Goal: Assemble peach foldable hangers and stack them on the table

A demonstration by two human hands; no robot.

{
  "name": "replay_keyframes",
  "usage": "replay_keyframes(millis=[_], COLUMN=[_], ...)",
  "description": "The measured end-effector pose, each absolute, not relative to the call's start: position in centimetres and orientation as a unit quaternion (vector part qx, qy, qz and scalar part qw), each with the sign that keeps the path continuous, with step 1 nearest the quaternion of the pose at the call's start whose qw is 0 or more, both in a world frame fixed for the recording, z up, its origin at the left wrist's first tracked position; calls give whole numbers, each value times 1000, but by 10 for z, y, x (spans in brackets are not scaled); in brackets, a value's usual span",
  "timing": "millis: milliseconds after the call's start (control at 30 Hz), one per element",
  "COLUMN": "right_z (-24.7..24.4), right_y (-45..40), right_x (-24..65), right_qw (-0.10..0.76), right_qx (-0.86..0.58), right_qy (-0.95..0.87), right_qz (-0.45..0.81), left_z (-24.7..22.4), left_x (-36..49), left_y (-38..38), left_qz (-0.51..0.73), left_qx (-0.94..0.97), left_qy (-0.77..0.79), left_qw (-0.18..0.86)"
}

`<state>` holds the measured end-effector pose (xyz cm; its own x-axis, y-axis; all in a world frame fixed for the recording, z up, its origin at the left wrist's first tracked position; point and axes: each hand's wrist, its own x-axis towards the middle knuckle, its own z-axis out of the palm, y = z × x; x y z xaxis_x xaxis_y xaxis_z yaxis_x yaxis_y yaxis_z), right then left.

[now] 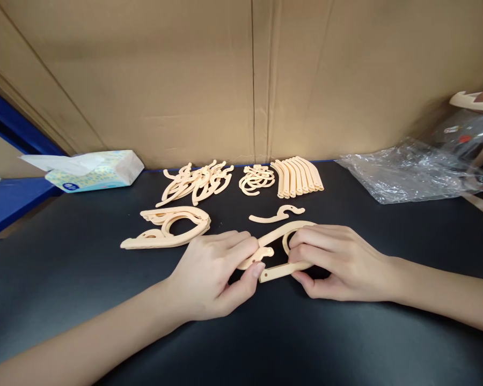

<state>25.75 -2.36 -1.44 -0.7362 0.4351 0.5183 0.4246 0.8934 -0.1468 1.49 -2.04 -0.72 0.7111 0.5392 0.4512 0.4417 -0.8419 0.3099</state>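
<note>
Head view: the left hand (219, 273) has its grip closed on a beige hooked piece (254, 258), and the right hand (342, 262) has its grip closed on a looped frame (279, 272), both near the middle of the black tabletop (245, 348). Taking the hands as the clock's centre, a loose hooked piece (279, 215) lies just beyond at twelve, a ring pile (257, 179) farther off near twelve, curved strips (298, 177) towards half past twelve, a hook pile (201, 181) between ten and eleven, looped parts (195, 233) between nine and ten, a tissue pack (96, 174) at ten, and clear plastic (394, 174) at two.
</note>
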Motion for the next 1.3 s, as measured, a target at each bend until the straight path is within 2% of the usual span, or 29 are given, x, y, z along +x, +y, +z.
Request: replay_keyframes(millis=[567,933,1300], right_z=[-15,-15,-15], right_y=[-23,-21,-22], right_x=[259,262,262], right_qw=[294,268,255], right_qx=[-237,-250,-260], right_qy=[-926,-931,-931], right_qz=[-4,13,39], left_z=[-10,-12,-11], left_x=[15,16,15], left_y=[-18,-17,-15], left_qz=[230,210,187], left_qx=[932,924,927], left_qy=[246,305,308], left_qw=[137,96,107])
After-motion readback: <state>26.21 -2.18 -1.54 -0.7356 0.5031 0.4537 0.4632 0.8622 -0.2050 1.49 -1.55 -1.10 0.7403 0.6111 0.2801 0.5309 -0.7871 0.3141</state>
